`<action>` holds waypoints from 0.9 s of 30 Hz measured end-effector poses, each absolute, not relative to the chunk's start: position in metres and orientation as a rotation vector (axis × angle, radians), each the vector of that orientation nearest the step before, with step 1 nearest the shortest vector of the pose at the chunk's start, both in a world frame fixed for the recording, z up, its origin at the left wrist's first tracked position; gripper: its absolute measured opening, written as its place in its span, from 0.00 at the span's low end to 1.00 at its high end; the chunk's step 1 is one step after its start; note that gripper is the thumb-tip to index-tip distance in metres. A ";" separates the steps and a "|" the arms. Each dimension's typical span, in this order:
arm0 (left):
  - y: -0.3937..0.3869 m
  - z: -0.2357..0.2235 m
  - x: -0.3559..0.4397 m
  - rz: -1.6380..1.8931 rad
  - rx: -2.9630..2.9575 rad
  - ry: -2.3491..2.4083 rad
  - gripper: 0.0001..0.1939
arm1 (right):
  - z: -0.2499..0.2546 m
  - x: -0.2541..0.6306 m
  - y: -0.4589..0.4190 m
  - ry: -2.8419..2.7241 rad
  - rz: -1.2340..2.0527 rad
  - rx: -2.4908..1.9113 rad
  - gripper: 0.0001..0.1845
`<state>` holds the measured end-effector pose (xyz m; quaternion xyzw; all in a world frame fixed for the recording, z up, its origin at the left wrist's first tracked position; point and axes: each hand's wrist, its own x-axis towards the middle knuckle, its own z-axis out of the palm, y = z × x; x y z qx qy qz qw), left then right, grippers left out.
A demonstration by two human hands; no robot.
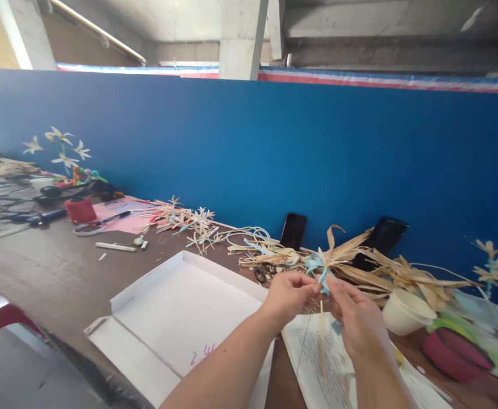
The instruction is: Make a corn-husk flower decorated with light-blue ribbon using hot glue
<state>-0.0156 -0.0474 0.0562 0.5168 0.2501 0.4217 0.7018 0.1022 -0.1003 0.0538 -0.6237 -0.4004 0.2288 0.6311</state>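
My left hand (289, 295) and my right hand (357, 318) meet above the table, both pinched on a small light-blue leaf flower (320, 267) mounted on a thin stick (322, 341). The stick hangs down between my hands over an open printed booklet (312, 352). The flower's blue strips stick up above my fingertips. Behind it lies a pile of dried straw-coloured leaves (372, 267).
A flat white cardboard box lid (176, 318) lies left of my hands. A white cup (404, 312) and a magenta bowl (455, 352) stand at right. Scissors (264, 274), two phones (293, 230) against the blue partition (249, 159), finished flowers (180, 218) and a red spool (79, 210) lie further left.
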 end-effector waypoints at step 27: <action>-0.054 0.046 -0.010 1.263 1.609 0.898 0.08 | 0.071 0.086 -0.103 -1.063 0.054 -1.810 0.22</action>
